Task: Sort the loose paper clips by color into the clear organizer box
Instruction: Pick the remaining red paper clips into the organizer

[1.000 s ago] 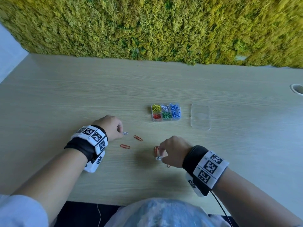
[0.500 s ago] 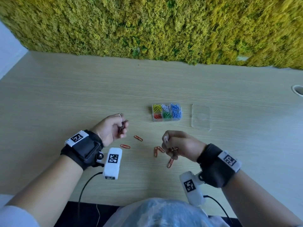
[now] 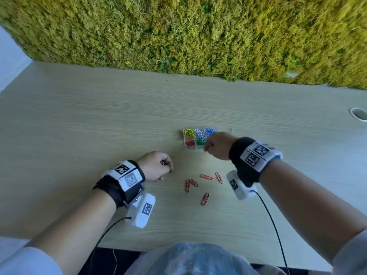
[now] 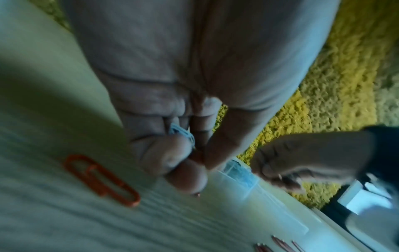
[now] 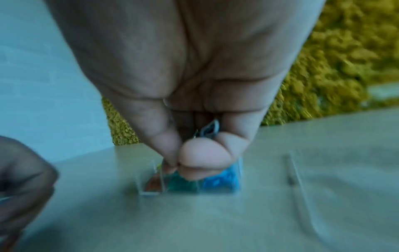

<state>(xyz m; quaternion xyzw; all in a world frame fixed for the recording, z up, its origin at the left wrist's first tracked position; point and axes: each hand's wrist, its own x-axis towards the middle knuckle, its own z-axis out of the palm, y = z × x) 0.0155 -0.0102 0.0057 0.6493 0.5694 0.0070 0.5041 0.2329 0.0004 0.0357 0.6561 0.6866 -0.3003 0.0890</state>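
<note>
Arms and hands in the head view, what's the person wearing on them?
Each wrist has a black strap: left hand, right hand. White blocks with black square-pattern markers sit on each strap. A white camera unit hangs below each wrist, trailing a black cable. White sleeves cover the upper arms.

No words, brands or numbers can be read anywhere. The only markings are black-and-white square code patterns on the wrist bands [image 3: 258, 153] and camera units [image 3: 147, 209].

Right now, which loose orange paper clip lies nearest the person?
The lone orange clip, lying apart below the other four loose clips and closest to the table's near edge.
</note>
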